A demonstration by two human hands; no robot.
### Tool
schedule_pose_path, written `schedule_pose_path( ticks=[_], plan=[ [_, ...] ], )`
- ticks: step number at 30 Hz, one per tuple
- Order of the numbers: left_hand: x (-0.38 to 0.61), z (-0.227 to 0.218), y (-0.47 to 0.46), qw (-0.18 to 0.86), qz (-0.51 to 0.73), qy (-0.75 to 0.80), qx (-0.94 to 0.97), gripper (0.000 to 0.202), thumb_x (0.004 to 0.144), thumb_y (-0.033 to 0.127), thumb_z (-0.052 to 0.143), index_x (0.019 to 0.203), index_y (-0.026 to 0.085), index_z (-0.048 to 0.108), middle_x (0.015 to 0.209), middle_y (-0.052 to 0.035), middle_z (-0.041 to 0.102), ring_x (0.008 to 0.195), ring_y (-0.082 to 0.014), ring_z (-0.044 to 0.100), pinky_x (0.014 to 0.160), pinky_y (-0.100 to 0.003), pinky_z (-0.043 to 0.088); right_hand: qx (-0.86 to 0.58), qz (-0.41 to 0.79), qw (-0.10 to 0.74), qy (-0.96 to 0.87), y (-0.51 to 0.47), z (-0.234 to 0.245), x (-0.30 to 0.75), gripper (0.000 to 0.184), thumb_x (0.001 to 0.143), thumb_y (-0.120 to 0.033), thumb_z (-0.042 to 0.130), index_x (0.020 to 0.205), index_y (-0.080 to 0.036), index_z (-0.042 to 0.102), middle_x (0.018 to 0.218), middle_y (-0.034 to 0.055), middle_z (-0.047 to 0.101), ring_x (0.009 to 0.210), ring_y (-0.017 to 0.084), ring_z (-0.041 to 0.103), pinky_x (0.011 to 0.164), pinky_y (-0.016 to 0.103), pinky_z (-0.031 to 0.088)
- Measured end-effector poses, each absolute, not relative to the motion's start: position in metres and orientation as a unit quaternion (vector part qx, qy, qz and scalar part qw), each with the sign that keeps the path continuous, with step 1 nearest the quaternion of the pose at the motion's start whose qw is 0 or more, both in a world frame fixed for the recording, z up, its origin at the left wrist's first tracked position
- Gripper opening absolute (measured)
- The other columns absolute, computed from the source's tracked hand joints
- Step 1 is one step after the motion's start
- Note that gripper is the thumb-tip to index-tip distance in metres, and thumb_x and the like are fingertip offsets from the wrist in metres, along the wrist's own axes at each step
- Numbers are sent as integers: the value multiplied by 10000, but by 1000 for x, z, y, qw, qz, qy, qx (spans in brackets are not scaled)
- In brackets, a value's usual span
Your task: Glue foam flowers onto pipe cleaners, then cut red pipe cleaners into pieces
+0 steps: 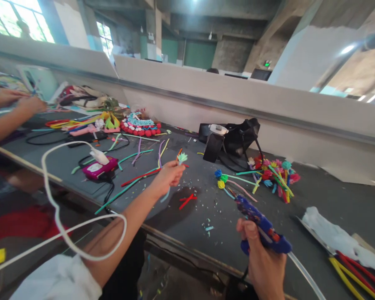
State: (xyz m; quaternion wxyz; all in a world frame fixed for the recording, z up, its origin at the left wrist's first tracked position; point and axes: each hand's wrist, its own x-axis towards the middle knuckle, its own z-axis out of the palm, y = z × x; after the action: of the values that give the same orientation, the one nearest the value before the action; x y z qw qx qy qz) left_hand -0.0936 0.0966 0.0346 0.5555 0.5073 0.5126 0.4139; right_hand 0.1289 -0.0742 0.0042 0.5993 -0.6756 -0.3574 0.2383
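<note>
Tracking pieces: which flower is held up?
The pale green flower, in the left hand; the yellow flower, green flower and blue flower lie on the table.

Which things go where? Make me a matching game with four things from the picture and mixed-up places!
Things
1. Blue glue gun
2. Pale green flower
3. Magenta box
4. Black bag

Places
A. Near the pale partition
B. In the person's left hand
C. With a white plug on top
D. In the person's right hand

Right pairs: 1-D, 2-B, 3-C, 4-A
</note>
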Motion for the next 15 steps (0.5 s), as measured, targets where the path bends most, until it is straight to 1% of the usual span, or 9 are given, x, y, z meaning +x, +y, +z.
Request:
schedule_pose_path(
  ticks=[3, 5, 7, 9, 11, 13, 15],
  plan=[
    [-106, 21, 123, 495, 397, 570, 521, 240, 784, 273, 624, 690, 207, 412, 481, 107, 283, 382, -41, 224, 412, -201, 160, -635, 268, 628, -362, -74, 1, 133, 421, 727, -580, 711, 671, -164, 682, 679, 30, 646, 612, 148, 521, 558, 263, 385],
    [-108, 10, 135, 446, 373, 612, 535, 228, 758, 227, 650, 661, 196, 445, 440, 103, 283, 380, -53, 258, 417, -213, 177, -624, 278, 635, -360, -74, 2, 133, 404, 734, -560, 719, 674, -162, 683, 688, 30, 646, 617, 145, 515, 551, 260, 378],
    [-106, -2, 142, 396, 346, 642, 557, 225, 744, 192, 670, 636, 182, 473, 440, 84, 321, 411, -70, 336, 433, -220, 216, -627, 280, 633, -357, -74, 3, 132, 409, 727, -562, 725, 664, -159, 686, 681, 31, 644, 611, 143, 511, 536, 257, 366],
    [-104, -10, 147, 351, 317, 662, 582, 227, 739, 178, 698, 620, 162, 506, 485, 48, 405, 499, -99, 455, 471, -224, 291, -629, 278, 633, -354, -74, 5, 131, 424, 719, -574, 725, 654, -157, 688, 680, 36, 647, 608, 144, 510, 522, 255, 357],
    [-101, -14, 151, 316, 288, 675, 602, 185, 766, 201, 711, 671, 132, 569, 605, 1, 529, 646, -139, 562, 555, -235, 397, -630, 279, 631, -357, -74, 6, 132, 430, 718, -579, 723, 656, -154, 693, 685, 40, 652, 611, 146, 512, 517, 254, 353],
    [-99, -16, 155, 292, 261, 686, 614, 160, 838, 267, 679, 858, 115, 636, 835, -46, 631, 812, -172, 618, 688, -284, 494, -629, 278, 633, -355, -74, 7, 134, 430, 717, -577, 725, 662, -152, 695, 682, 40, 652, 617, 147, 513, 520, 252, 356],
    [-97, -17, 157, 279, 241, 695, 617, 265, 896, 326, 624, 1082, 138, 624, 1071, -77, 636, 950, -196, 626, 805, -363, 533, -625, 278, 640, -350, -74, 6, 135, 426, 715, -574, 729, 670, -152, 697, 679, 37, 652, 623, 147, 519, 526, 250, 362]
  ],
)
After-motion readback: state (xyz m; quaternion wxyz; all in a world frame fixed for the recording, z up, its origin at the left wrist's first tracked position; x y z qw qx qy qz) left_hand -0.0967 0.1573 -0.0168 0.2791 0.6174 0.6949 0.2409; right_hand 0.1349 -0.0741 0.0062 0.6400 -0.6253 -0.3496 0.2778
